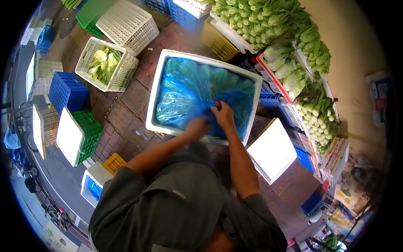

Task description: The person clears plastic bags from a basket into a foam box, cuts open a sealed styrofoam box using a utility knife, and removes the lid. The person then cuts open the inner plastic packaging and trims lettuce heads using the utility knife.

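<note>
A white foam box (155, 90) stands in front of me, lined with a blue plastic bag (184, 82) gathered near its middle. Green produce shows faintly through the film, its kind unclear. My right hand (224, 115) is closed at the gathered part of the bag, with a small red object (217, 104) between thumb and fingers. What that object is, I cannot make out. Close by on the left, my left hand (198, 127) is over the bag near the box's front side. Motion smears its fingers.
Leafy greens (260, 21) are stacked at the upper right, with cabbages (289, 75) and bok choy (315, 119) below. A white crate (119, 82) of leaves stands left. Foam lids (273, 151) and a green crate (86, 136) flank me on the brick pavement.
</note>
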### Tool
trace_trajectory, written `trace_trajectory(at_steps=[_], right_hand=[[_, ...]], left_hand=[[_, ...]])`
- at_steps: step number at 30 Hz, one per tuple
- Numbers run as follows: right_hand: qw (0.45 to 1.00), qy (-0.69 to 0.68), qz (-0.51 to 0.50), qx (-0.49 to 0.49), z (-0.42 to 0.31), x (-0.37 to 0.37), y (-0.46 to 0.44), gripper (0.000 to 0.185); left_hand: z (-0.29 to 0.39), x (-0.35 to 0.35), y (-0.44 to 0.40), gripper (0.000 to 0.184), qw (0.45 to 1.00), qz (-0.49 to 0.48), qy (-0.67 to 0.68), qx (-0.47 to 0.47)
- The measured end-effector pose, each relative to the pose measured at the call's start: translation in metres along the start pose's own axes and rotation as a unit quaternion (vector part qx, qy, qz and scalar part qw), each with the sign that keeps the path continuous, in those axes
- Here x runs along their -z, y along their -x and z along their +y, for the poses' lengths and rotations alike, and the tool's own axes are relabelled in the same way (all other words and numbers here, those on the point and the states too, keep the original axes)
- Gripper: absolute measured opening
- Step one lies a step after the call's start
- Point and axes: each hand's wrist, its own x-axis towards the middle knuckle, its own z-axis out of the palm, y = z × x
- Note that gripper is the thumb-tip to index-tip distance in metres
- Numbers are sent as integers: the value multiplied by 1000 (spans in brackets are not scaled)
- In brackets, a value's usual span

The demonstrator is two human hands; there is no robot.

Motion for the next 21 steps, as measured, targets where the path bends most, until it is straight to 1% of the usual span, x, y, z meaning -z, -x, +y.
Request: trace_trajectory(at_steps=[2,5,6,7,9,11,12,14,15,16,19,21], right_hand=[[991,115,-64,5,-2,0,-11,30],[996,69,44,22,17,-1,4,24],[998,25,49,-38,29,-3,11,20],[994,-20,54,-97,47,-7,19,17],[978,-122,55,-159,52,-4,35,14],[956,-236,51,-168,24,11,50,16],[950,-256,62,-168,14,17,54,15],[937,-296,84,-165,-1,29,60,12],[937,-294,91,-166,-4,33,61,13],[937,-291,98,-167,-6,36,64,13],[940,-278,124,-152,-23,55,75,14],[940,-278,145,-139,-45,75,77,14]], left_hand=[[-1,-6,-2,28,1000,-5,7,-18],[8,9,6,25,998,-26,11,-50],[10,16,10,24,998,-34,13,-61],[3,16,14,24,996,17,25,-84],[-19,16,21,23,983,120,44,-129],[-42,22,20,26,970,192,101,-105],[-48,24,18,27,961,224,130,-93],[-43,33,12,29,972,157,174,-2],[-42,38,7,30,972,125,193,42],[-60,23,-4,31,973,114,200,0],[-59,14,-19,31,979,117,166,-32],[-49,14,-19,35,984,112,137,-23]])
